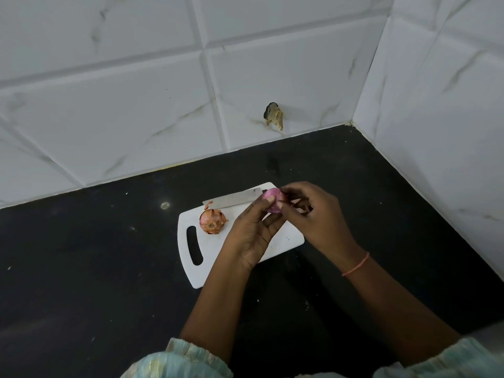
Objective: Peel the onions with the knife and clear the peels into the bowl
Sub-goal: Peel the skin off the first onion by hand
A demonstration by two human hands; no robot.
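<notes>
While the knife [231, 199] lies idle along the far edge of the white cutting board [286, 241], we are working the skin off by hand. Our left hand [252, 233] cradles a small pink onion [272, 203] above the board, fingers curled up around its underside and thumb pressed to its near face. Our right hand [313, 214] comes in from the other side, fingertips pinched at the onion's top right, apparently on a flap of skin; whether a loose peel is already between those fingers we cannot tell, since the hand hides it.

Most of the onion's visible surface shows glossy pink flesh, so we judge this one nearly peeled, with perhaps a last strip left. The second onion [212, 218] sits on the board near the handle slot, well apart from our hands, still in its papery orange-brown skin with a few flakes curling loose, so it looks untouched or barely started.

No bowl appears anywhere in view, and we see no pile of peels on the board or the black countertop [95, 268]. We reckon the task is under halfway: one onion to finish, one to peel entirely, and the clearing of peels still ahead
</notes>
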